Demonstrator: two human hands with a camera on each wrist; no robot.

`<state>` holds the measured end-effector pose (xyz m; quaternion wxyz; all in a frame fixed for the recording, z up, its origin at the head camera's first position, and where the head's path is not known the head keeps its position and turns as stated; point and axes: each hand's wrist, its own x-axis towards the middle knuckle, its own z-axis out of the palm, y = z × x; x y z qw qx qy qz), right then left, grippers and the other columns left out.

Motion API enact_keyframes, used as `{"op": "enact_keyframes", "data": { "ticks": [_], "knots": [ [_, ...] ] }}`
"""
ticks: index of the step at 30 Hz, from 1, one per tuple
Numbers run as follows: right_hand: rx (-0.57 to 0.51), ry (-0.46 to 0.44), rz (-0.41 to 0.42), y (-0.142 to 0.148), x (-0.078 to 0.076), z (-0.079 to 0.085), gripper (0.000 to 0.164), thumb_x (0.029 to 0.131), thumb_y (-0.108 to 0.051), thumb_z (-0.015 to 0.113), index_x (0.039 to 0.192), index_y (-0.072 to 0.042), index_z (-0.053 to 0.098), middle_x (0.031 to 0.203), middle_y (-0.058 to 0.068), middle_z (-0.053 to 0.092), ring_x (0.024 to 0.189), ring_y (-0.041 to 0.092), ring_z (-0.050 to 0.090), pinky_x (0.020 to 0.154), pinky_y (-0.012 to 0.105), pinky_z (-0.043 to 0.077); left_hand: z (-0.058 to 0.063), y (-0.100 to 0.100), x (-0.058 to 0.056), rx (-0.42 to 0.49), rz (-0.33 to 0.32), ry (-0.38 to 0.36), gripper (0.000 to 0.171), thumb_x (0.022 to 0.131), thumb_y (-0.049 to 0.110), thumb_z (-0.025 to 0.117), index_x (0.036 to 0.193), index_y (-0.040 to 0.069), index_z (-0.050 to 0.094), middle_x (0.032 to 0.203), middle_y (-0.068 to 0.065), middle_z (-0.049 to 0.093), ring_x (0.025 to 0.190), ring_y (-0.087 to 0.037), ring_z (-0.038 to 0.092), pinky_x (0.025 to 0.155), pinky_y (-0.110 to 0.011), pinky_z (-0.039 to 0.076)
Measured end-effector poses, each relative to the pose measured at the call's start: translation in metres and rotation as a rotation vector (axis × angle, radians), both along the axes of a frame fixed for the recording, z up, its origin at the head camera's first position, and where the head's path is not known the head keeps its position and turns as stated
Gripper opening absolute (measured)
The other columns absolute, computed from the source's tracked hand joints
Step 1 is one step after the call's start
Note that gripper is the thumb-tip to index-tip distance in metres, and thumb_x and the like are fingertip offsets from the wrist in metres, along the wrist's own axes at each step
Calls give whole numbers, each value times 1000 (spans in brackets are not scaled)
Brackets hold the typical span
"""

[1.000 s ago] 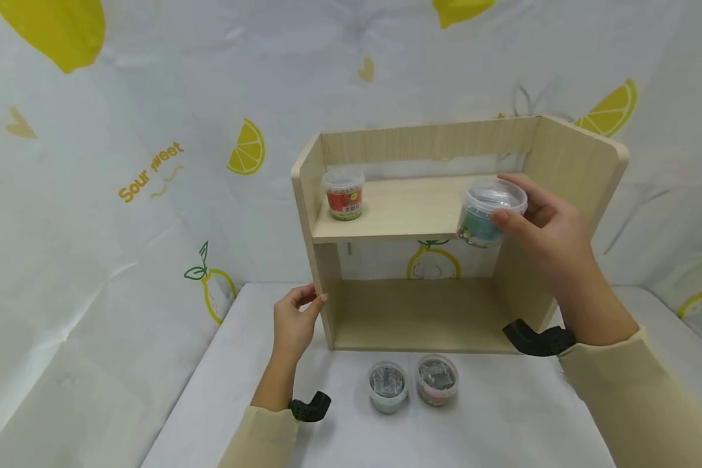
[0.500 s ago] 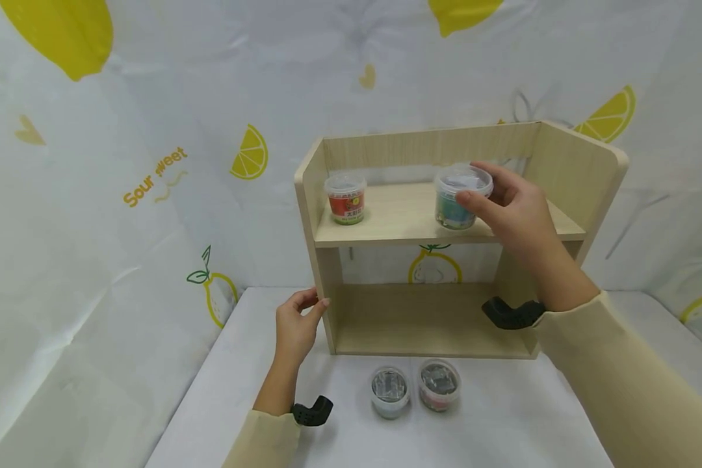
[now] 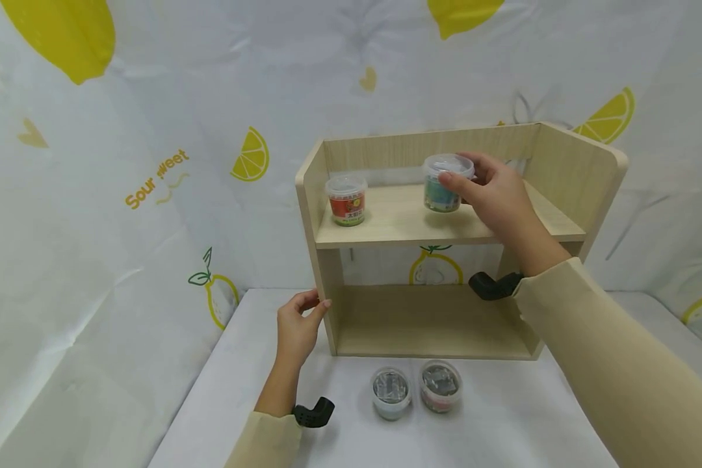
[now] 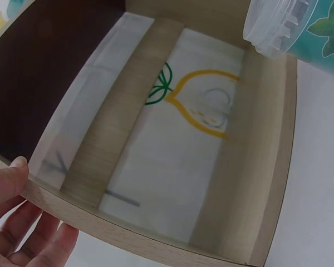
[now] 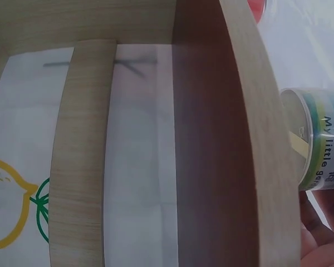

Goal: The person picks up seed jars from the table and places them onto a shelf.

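My right hand (image 3: 500, 195) grips a clear plastic tub (image 3: 442, 192) with a teal label and a clear lid. It holds the tub upright over the upper board of a small wooden shelf (image 3: 386, 224), right of the middle. In the right wrist view the tub (image 5: 323, 142) shows printed words, and fingers (image 5: 323, 217) lie below it. My left hand (image 3: 297, 328) pinches the front edge of the shelf's left side panel; in the left wrist view its thumb (image 4: 8, 181) lies on one side and fingers on the other. A red-labelled tub (image 3: 348, 201) stands at the upper board's left end.
Two more lidded tubs stand on the white table before the shelf: a pale blue one (image 3: 390, 393) and a pink one (image 3: 440, 387). The lower compartment (image 3: 427, 322) is open at the front. A lemon-print cloth (image 3: 169, 78) hangs behind.
My right hand has carried the teal-labelled tub leftward and inward, from near the shelf's right side to over the upper board. My left hand stays on the side panel.
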<state>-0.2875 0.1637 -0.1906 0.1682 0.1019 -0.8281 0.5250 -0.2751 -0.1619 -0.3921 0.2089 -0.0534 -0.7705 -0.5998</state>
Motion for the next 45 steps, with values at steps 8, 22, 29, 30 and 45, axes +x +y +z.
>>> {"op": "enact_keyframes", "data": {
  "ticks": [8, 22, 29, 30, 45],
  "knots": [
    [-18, 10, 28, -3, -11, -4, 75, 88, -51, 68, 148, -15, 42, 139, 10, 55, 110, 9, 60, 79, 14, 52, -1, 0, 0, -9, 2, 1, 29, 86, 15, 77, 110, 1, 71, 105, -12, 73, 106, -25, 67, 85, -36, 54],
    [14, -76, 38, -2, -15, -9, 82, 87, -56, 66, 152, -16, 36, 148, 9, 48, 128, 22, 51, 99, 31, 49, -1, 0, -1, -9, 6, 6, 28, 85, 14, 77, 110, 2, 71, 103, -11, 73, 105, -24, 67, 85, -37, 54],
    [59, -85, 44, -3, -15, -9, 83, 87, -56, 66, 153, -16, 34, 151, 10, 45, 132, 24, 48, 105, 43, 43, 1, 0, 0, -13, 2, 2, 29, 86, 15, 77, 111, 2, 71, 105, -11, 73, 106, -25, 67, 86, -39, 54],
    [71, -86, 41, -3, -15, -9, 83, 87, -57, 66, 152, -16, 35, 151, 10, 45, 132, 25, 48, 105, 43, 42, 1, 0, 0, -13, 1, 3, 29, 86, 14, 77, 111, 2, 71, 105, -12, 72, 106, -25, 67, 86, -38, 54],
    [177, -117, 7, -5, -15, -8, 89, 84, -63, 66, 153, -17, 35, 145, 13, 50, 126, 25, 50, 102, 44, 40, -1, -1, -3, -6, 0, -4, 29, 86, 16, 77, 110, 2, 71, 104, -11, 73, 107, -24, 67, 88, -44, 53]
  ]
}}
